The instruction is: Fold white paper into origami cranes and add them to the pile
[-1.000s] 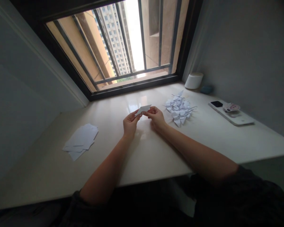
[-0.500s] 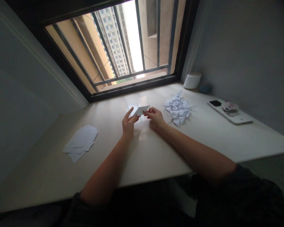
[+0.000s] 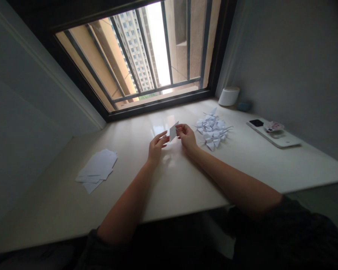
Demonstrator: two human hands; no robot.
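Above shiny cream table [image 3: 174,195], small folded white paper [image 3: 173,132]. Right hand [image 3: 188,139] pinches it. Left hand [image 3: 156,147] loosely spread, just beside; cannot tell if touching. Pile of pointy white folded-paper shapes [image 3: 212,129] near right hand.

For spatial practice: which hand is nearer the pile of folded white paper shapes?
The right hand: it is just left of the pile; the left hand is farther left.

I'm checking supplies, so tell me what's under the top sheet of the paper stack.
Edges and corners of more white sheets show beyond the top sheet, mainly on the near side, with the pale table beneath. The rest is covered; the count cannot be told.
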